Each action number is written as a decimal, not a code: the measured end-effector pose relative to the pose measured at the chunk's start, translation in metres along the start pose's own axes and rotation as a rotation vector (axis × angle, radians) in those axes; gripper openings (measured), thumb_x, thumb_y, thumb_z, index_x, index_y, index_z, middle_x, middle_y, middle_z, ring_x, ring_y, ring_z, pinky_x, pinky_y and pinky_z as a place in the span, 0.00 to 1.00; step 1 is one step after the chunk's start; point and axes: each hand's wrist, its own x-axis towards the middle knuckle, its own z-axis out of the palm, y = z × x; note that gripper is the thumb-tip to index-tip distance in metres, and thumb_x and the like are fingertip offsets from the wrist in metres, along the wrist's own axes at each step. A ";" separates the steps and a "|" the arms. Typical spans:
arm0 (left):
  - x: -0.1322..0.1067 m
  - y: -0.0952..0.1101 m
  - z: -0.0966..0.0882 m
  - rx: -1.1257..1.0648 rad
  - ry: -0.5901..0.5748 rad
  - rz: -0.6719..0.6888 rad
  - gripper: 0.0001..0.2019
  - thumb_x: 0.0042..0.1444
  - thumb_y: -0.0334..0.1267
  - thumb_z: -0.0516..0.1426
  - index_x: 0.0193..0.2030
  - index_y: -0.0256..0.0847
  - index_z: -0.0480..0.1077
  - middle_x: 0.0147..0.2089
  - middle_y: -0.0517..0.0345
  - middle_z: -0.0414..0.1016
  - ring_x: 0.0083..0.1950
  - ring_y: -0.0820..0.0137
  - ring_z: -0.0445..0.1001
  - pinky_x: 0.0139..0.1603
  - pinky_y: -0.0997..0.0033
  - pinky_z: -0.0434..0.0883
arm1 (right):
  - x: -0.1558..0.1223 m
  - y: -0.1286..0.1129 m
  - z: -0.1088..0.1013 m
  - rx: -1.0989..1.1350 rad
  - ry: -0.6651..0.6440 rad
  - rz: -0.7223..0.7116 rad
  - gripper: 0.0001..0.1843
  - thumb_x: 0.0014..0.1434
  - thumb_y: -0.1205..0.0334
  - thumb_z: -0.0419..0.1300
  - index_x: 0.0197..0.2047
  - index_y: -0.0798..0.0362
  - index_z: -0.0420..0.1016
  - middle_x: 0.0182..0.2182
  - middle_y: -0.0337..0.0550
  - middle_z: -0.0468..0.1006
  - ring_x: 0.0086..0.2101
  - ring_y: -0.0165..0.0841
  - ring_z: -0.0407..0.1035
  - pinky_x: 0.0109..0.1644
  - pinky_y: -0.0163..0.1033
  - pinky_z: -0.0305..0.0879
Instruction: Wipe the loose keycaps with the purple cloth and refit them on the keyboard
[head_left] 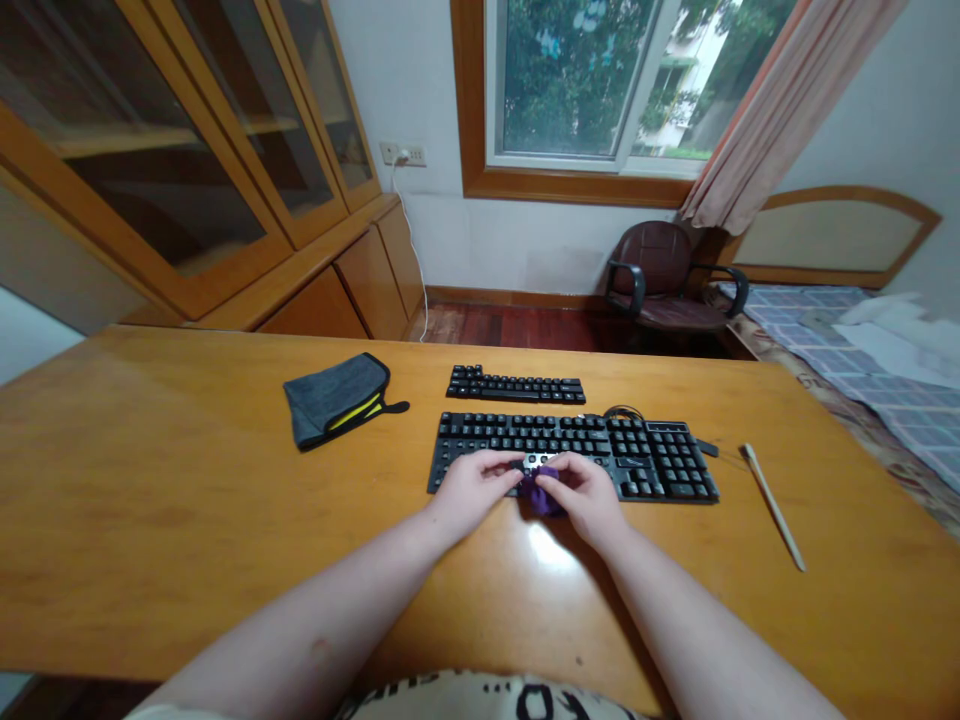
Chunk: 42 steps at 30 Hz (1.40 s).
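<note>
A black keyboard lies in front of me, with keycaps off in its left and lower parts so bare switches show. Over its front edge, my left hand pinches a small black keycap between thumb and fingers. Close beside it, my right hand is closed on a bunched purple cloth, which is against the keycap. Behind the keyboard, loose black keycaps are set out in rows. My fingers hide part of the keyboard's lower rows.
A folded grey cloth with a yellow lining lies to the left on the wooden table. To the right rests a thin pale stick. A cable is coiled behind the keyboard. Beyond the table stands an armchair.
</note>
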 end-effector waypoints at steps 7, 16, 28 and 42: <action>0.010 0.011 -0.032 -0.165 0.085 -0.095 0.17 0.45 0.39 0.61 0.43 0.36 0.71 0.37 0.52 0.75 0.38 0.68 0.74 0.47 0.63 0.69 | 0.003 -0.002 -0.003 0.026 0.092 0.013 0.08 0.48 0.57 0.63 0.27 0.52 0.71 0.25 0.40 0.74 0.27 0.31 0.67 0.33 0.37 0.64; 0.020 0.003 -0.050 0.515 0.196 0.226 0.12 0.48 0.38 0.58 0.41 0.44 0.75 0.41 0.55 0.74 0.44 0.66 0.72 0.50 0.62 0.67 | 0.005 -0.007 -0.003 0.075 0.123 0.047 0.10 0.47 0.56 0.64 0.26 0.53 0.71 0.23 0.40 0.74 0.26 0.31 0.67 0.31 0.36 0.63; 0.028 -0.016 -0.052 0.951 0.221 0.429 0.08 0.51 0.41 0.57 0.38 0.47 0.74 0.40 0.58 0.76 0.47 0.64 0.69 0.50 0.60 0.62 | 0.005 -0.008 -0.004 0.066 0.128 0.056 0.11 0.46 0.54 0.64 0.27 0.53 0.71 0.24 0.40 0.74 0.26 0.32 0.67 0.32 0.37 0.64; 0.030 -0.014 -0.052 0.887 0.173 0.428 0.07 0.48 0.40 0.59 0.34 0.43 0.73 0.42 0.55 0.73 0.48 0.63 0.66 0.52 0.60 0.61 | 0.006 -0.007 -0.005 0.045 0.119 0.057 0.11 0.46 0.53 0.63 0.26 0.53 0.71 0.24 0.41 0.74 0.26 0.32 0.67 0.31 0.37 0.64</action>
